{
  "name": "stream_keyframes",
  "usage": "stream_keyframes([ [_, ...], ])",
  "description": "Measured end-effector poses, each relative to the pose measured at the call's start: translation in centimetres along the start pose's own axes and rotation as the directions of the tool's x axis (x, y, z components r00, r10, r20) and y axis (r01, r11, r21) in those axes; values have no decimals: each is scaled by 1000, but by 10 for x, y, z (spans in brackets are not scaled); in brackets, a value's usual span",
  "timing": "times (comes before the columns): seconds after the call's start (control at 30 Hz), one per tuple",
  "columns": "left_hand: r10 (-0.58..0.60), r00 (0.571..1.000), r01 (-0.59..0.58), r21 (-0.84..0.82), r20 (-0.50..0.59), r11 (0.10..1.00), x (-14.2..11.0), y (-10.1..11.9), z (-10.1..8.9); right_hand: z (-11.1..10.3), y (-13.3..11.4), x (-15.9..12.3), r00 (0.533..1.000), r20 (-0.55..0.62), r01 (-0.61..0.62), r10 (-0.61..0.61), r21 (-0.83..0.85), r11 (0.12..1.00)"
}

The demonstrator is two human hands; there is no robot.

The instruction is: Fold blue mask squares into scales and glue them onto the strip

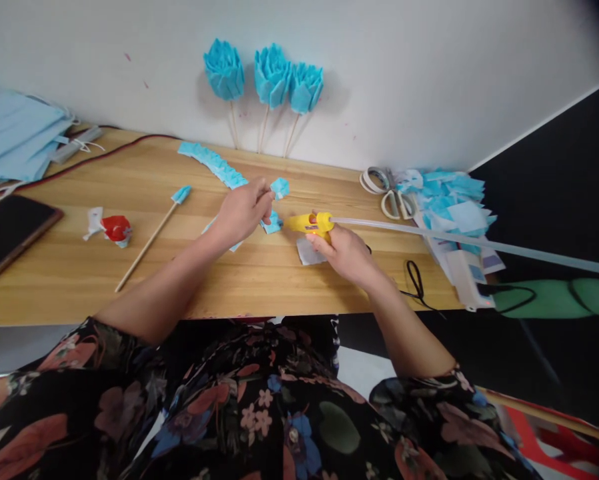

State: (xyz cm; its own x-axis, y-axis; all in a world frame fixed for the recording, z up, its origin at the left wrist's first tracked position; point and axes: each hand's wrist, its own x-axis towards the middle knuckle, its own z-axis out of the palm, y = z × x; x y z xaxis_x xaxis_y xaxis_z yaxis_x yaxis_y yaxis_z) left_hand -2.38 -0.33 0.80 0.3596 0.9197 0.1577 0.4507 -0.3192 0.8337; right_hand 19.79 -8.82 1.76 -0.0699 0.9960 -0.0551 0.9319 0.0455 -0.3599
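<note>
My right hand (347,253) is wrapped round the handle of a yellow hot glue gun (307,224), with a long clear glue stick (429,233) running out of its back. The gun's nozzle points left at a small blue petal piece (271,223) lying on the table. My left hand (247,208) is closed just above that piece, its fingertips bent together. Whatever it pinches, if anything, is hidden. Right beside its fingers is another blue petal piece (280,188). An overlapping row of blue petals (213,164) extends behind the left hand.
Three blue fabric flowers (272,77) on sticks lean against the wall. A stick with a blue bud (181,195), a red wrapped item (116,229) and a phone (14,233) lie left. Tape (374,180), scissors (398,203), blue scraps (449,197) and a white power device (469,280) are right.
</note>
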Motion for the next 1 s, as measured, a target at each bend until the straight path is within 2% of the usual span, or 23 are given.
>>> stream_keyframes([
  [0.2,26,999,-31,152,36,988,-1,0,2,-2,-4,-1,1000,-3,5,-5,15,1000],
  [0.37,19,999,-27,198,44,980,-2,1,2,0,-5,0,1000,-11,-25,25,-18,1000],
  [0.53,-23,998,11,231,51,973,-3,3,3,-5,0,-2,995,-96,-42,33,-88,995],
  [0.6,-32,999,23,217,38,976,-3,3,4,-13,9,-3,986,-161,-53,47,-37,998],
  [0.67,-32,999,29,182,13,983,-2,2,5,-24,23,1,970,-235,-24,63,162,987],
  [0.73,-12,999,18,124,-43,992,0,-1,5,-32,40,12,960,-248,-12,128,424,905],
  [0.8,18,993,-12,48,-120,999,2,-4,4,-34,56,28,933,-275,-41,234,563,825],
  [0.9,51,979,-67,-73,-197,995,5,-8,3,-27,77,57,899,-237,-160,368,605,780],
  [1.0,51,987,-76,-159,-154,984,4,-6,2,-19,90,80,904,-212,-249,370,443,861],
])
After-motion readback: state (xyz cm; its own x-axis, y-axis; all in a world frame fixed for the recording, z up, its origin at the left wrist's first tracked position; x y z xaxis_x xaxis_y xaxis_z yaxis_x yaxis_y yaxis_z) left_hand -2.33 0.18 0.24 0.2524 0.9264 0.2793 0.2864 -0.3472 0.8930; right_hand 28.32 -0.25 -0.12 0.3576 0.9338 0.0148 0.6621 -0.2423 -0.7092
